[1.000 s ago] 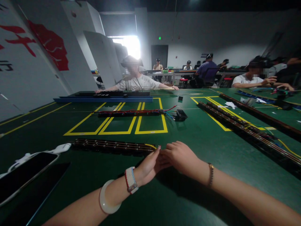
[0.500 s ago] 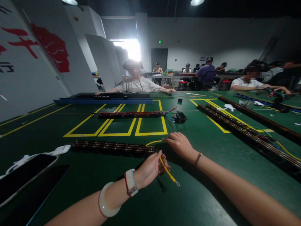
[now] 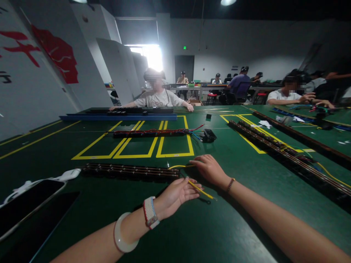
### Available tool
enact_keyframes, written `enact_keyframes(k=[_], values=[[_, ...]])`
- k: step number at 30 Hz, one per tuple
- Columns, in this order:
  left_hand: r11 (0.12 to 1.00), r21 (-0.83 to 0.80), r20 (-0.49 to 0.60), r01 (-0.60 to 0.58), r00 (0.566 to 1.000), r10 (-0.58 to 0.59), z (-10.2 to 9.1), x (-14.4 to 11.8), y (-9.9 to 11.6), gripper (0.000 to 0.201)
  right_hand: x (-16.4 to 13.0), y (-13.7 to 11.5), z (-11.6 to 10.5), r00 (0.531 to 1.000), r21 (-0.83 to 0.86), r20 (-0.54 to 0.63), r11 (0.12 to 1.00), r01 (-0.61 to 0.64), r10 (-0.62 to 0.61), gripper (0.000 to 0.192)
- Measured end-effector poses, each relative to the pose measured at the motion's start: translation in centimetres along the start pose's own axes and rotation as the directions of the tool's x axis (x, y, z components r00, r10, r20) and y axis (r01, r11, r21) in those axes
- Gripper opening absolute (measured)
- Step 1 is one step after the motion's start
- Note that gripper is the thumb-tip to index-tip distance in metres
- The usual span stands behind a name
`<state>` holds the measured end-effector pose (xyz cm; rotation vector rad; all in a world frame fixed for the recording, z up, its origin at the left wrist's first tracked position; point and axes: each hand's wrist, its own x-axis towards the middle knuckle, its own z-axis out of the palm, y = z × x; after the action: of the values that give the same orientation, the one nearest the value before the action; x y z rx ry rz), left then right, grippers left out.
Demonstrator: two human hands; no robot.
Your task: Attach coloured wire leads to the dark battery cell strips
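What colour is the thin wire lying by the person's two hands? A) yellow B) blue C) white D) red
A: the wire running past the left hand and toward the right hand is yellow, with a small ring end on the green table.

In front of you spreads a green table point(image 3: 246, 219) marked with yellow tape boxes point(image 3: 131, 146). On it lie a dark long strip point(image 3: 128, 171) with a loose yellow wire point(image 3: 201, 190) at its right end, a second strip with coloured leads point(image 3: 153, 132), a small black device point(image 3: 210, 135), and a phone point(image 3: 27, 201) at your left.
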<state>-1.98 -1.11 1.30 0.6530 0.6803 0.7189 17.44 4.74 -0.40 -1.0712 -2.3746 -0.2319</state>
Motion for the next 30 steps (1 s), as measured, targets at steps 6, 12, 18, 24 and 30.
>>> enact_keyframes(k=[6,12,18,24,30], values=[[0.960,0.270,-0.035,0.074,0.997,-0.067,-0.9,-0.2,0.8,0.024,0.1,-0.3,0.0,1.000,0.049,-0.002,0.999,0.023,-0.023,0.034],[0.687,0.710,-0.138,0.153,0.987,-0.078,-1.6,-0.4,2.4,0.035,0.1,-0.4,0.0,0.996,0.075,0.053,0.995,0.064,-0.068,0.035],[0.532,0.824,-0.213,0.198,0.976,-0.032,-1.5,-0.2,2.3,0.033,0.1,-0.4,0.0,0.995,0.070,0.078,0.996,0.061,-0.066,0.035],[0.395,0.918,-0.091,-0.015,0.964,0.248,-2.6,-0.2,1.7,0.033,0.2,-0.5,-0.1,0.994,0.061,0.080,0.996,0.063,-0.068,0.034],[0.080,0.997,-0.047,0.008,0.867,0.496,-1.3,-1.1,2.0,0.030,0.2,-0.5,-0.2,0.995,0.055,0.078,0.996,0.064,-0.068,0.032]])
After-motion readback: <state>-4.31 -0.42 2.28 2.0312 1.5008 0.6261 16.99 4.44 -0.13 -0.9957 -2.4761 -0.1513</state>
